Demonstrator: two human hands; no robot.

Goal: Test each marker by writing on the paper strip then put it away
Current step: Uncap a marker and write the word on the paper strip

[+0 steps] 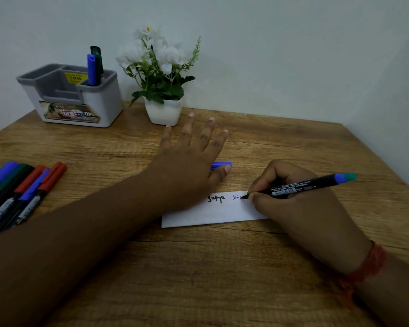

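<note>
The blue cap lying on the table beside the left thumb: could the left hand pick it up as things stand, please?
Probably yes. The left hand lies open and flat, holding nothing, and the blue cap sits right beside its thumb with nothing between them. The right hand is busy writing with the marker.

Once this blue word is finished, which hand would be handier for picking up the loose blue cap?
Probably the left hand. It lies flat and open, holding nothing, with the blue cap right beside its thumb. The right hand grips the marker, whose tip is on the paper strip.
</note>
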